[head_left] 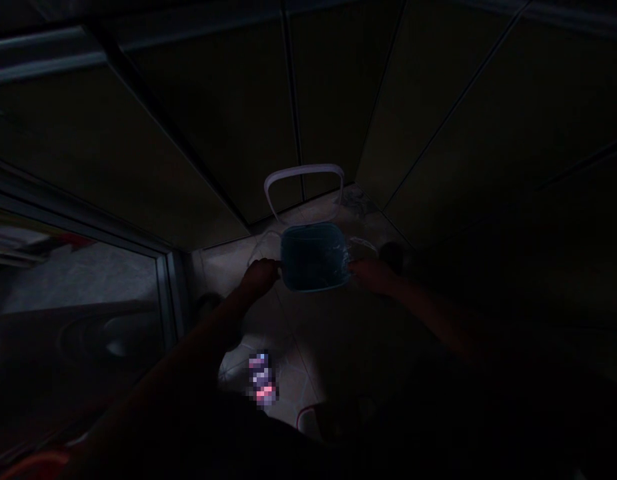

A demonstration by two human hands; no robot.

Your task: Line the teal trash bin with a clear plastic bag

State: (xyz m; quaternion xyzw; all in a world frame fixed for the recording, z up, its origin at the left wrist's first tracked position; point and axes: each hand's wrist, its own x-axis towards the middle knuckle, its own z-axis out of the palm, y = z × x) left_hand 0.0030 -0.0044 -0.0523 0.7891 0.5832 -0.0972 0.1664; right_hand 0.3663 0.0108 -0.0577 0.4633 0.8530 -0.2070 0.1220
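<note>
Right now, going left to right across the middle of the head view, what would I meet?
Upright frame post → left hand → blue tub → right hand. It is too dark farther right to name more with confidence.

Blue container (pixel 313 233) (open-topped), pale frame (pixel 304 171) behind.

From the blue bin (pixel 313 260), the floor (pixel 301 317) lies open toward six o'clock, whereas the white loop (pixel 304 171) and dark panels (pixel 338 87) bar twelve, the left hand (pixel 261 275) blocks nine, the right hand (pixel 372 275) three, and a pixelated object (pixel 262 379) sits near seven.
</note>
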